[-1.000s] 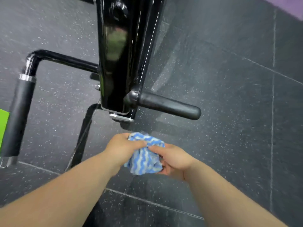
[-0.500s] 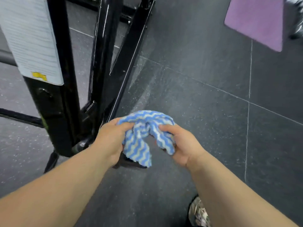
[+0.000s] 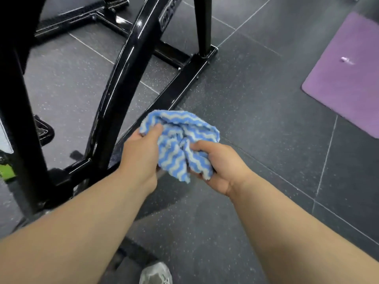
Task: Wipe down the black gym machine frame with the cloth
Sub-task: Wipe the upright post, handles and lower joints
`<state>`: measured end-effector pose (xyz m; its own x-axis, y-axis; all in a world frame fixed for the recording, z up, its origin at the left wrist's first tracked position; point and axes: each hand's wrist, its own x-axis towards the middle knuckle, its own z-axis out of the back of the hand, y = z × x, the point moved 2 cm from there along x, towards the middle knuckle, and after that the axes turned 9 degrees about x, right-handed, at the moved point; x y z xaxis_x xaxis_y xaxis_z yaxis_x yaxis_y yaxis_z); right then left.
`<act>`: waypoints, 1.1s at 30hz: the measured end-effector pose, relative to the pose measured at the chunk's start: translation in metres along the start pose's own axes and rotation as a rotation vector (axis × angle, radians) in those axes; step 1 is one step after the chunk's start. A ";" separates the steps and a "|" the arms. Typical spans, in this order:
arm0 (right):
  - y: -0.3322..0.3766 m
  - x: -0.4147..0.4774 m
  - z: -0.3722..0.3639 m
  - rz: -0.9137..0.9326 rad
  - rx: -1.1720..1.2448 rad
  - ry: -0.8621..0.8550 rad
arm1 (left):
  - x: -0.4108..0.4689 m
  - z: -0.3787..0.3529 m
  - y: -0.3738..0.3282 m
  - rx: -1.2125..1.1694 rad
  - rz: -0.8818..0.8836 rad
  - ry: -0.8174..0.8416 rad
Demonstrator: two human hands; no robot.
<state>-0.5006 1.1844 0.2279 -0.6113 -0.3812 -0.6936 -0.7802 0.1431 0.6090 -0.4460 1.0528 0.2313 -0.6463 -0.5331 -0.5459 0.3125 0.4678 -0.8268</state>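
Two hands share one crumpled blue-and-white cloth (image 3: pixel 180 140): the left hand (image 3: pixel 141 158) pinches its upper left edge, and the right hand (image 3: pixel 221 169) grips its bunched lower right. It hangs above the floor (image 3: pixel 246 89), just right of the one black frame (image 3: pixel 123 78). One purple mat (image 3: pixel 348 74) lies far right, and one shoe (image 3: pixel 155 274) shows below.
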 end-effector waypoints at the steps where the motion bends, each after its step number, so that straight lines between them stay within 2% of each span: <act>1: 0.007 0.014 -0.009 0.015 0.024 0.009 | 0.011 -0.002 -0.008 -0.009 -0.035 -0.028; 7: 0.054 0.059 -0.041 0.089 0.008 0.039 | 0.059 -0.011 -0.049 0.018 -0.088 -0.128; 11: 0.081 0.077 -0.062 0.138 0.005 0.089 | 0.080 -0.010 -0.069 0.122 -0.234 -0.229; 16: 0.112 0.087 -0.076 0.124 -0.019 0.173 | 0.084 -0.021 -0.084 0.059 -0.249 -0.276; 21: 0.130 0.098 -0.055 0.082 -0.049 0.217 | 0.077 -0.054 -0.071 0.118 -0.204 -0.300; 27: 0.198 0.118 -0.009 0.042 -0.145 0.292 | 0.086 -0.127 -0.079 0.170 -0.258 -0.520; 29: 0.230 0.124 0.003 0.003 -0.218 0.329 | 0.091 -0.152 -0.089 0.080 -0.254 -0.591; 33: 0.304 0.147 0.015 0.076 -0.355 0.352 | 0.107 -0.199 -0.120 -0.111 -0.226 -0.699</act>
<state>-0.8303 1.1859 0.3052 -0.5352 -0.6755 -0.5073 -0.6042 -0.1136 0.7887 -0.6907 1.0797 0.2994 -0.0806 -0.9317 -0.3541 0.1280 0.3426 -0.9307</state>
